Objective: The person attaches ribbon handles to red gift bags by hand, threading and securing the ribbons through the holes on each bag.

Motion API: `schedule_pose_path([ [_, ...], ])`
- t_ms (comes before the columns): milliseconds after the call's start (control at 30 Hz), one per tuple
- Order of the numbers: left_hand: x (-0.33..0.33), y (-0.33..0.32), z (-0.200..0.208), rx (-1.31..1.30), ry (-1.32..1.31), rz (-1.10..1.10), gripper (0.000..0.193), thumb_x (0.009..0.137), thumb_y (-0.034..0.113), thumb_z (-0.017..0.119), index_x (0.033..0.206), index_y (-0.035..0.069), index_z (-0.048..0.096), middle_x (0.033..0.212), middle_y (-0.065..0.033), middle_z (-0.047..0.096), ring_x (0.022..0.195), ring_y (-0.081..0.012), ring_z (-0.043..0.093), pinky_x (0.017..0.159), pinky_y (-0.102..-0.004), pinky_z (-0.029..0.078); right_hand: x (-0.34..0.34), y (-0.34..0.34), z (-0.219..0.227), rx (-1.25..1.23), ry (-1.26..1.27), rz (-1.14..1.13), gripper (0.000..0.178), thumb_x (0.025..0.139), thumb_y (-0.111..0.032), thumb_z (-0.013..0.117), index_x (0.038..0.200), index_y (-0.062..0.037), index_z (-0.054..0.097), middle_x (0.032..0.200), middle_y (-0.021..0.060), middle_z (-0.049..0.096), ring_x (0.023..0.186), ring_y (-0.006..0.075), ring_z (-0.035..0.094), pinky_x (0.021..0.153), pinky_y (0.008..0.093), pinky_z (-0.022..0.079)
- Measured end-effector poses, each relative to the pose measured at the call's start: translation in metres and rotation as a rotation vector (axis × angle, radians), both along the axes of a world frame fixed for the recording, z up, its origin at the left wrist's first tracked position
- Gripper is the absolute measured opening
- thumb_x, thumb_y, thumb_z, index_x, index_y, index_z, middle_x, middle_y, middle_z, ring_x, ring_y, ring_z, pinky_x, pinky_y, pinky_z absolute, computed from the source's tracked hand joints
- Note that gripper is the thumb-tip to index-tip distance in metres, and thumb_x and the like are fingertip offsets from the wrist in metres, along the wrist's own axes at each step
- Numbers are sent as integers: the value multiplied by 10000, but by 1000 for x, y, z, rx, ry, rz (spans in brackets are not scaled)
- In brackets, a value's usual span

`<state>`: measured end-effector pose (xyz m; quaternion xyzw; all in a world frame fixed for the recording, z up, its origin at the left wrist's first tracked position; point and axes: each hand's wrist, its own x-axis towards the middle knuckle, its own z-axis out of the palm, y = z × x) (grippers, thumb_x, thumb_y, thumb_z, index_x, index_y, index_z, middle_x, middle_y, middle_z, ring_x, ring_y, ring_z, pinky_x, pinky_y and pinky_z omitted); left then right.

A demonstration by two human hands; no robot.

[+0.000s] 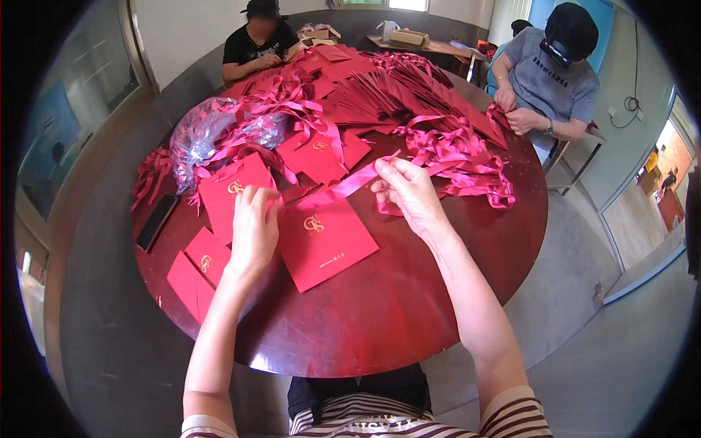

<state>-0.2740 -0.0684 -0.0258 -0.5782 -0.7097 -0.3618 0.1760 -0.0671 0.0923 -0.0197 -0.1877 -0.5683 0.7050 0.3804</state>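
Note:
A red flat paper bag (325,255) with a gold emblem lies on the table in front of me. From its top edge a pink ribbon (343,188) stretches up to the right. My right hand (409,193) pinches that ribbon between thumb and forefinger, above the table. At the bag's upper left corner, my left hand (255,226) is closed with its fingers bent down; its fingertips are hidden, so what they grip does not show. Another red bag (226,191) lies partly behind my left hand. Two smaller-looking red pieces (191,285) lie beside my left forearm.
Loose pink ribbons (467,164) and stacked red bags (380,95) cover the round table's (394,314) far half. A clear plastic bag (201,135) and a black phone (157,223) lie left. Two co-workers (562,87) (259,44) handle things across the table.

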Motion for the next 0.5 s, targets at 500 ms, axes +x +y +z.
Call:
schedule_pose_path([
  [500, -17, 52, 19, -479, -538, -319, 176, 781, 52, 640, 942, -17, 652, 804, -46, 659, 751, -94, 594, 696, -251, 478, -8, -36, 16, 90, -25, 122, 201, 923, -192, 520, 1014, -22, 575, 739, 8, 548, 508, 40, 492, 438, 173, 361],
])
